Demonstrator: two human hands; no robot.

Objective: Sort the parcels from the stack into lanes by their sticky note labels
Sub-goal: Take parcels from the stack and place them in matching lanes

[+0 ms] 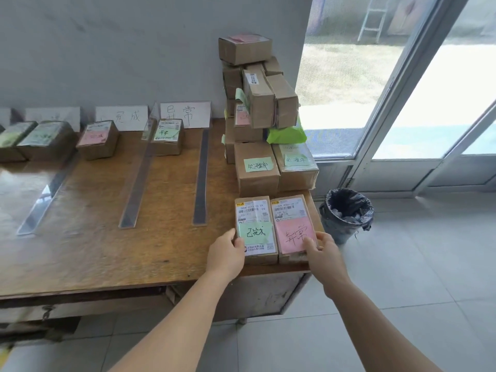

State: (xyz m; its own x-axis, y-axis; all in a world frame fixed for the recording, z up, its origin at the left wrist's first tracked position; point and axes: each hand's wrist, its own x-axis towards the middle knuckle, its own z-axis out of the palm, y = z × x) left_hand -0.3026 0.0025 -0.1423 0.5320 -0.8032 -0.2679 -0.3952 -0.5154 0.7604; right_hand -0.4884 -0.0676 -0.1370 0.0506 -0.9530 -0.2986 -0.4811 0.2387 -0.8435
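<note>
So the person's got two parcels side by side, touching, at the near right corner of the wooden surface (pixel 107 251). The left hand (pixel 226 255) is wrapped around the near left edge of the green-note parcel (pixel 255 229), fingers curled onto its top. The right hand (pixel 320 251) grips the near right corner of the pink-note parcel (pixel 294 226), thumb on the pink sticky.

Right behind those sits the stack (pixel 257 103), a messy pile of brown boxes against the wall, with a green bag (pixel 285 134) wedged in it. Clear divider strips (pixel 201 178) split the surface into lanes. At the back, one lane has a sorted green-label box (pixel 167 139), the next one left a pink-label box (pixel 98 139), with paper signs (pixel 185 114) on the wall behind. A lined trash bin (pixel 346 213) stands on the floor beside the surface.
</note>
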